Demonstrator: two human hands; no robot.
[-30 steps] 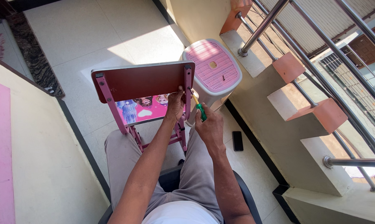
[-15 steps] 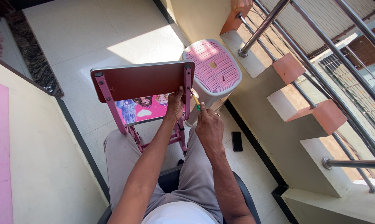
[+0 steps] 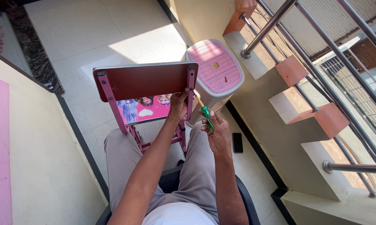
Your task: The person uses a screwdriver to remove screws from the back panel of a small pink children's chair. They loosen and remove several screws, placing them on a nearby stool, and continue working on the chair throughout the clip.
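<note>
I sit on a dark chair (image 3: 246, 200) and a small pink chair (image 3: 146, 89) leans upside down against my knees, its brown underside turned up to me. I take this pink chair as the landmark.

My left hand (image 3: 178, 106) is clenched around the right pink leg (image 3: 191, 93) of the chair, just under the brown board. My right hand (image 3: 216, 132) is to the right of that leg and grasps a screwdriver (image 3: 203, 109) with a green handle. The shaft points up and left, and its tip is at the top of the same leg, close to the corner of the board. I cannot tell if the tip sits in a screw.

Under the brown board I see the picture panel (image 3: 144, 106) of the chair, pink with cartoon figures.

To the right of the chair and behind it, a pink and white stool (image 3: 217, 66) stands on the floor (image 3: 92, 29). A black phone (image 3: 237, 142) lies on the floor to the right of my right hand, near the wall base. Further right is a steel railing (image 3: 296, 87) with orange blocks.
</note>
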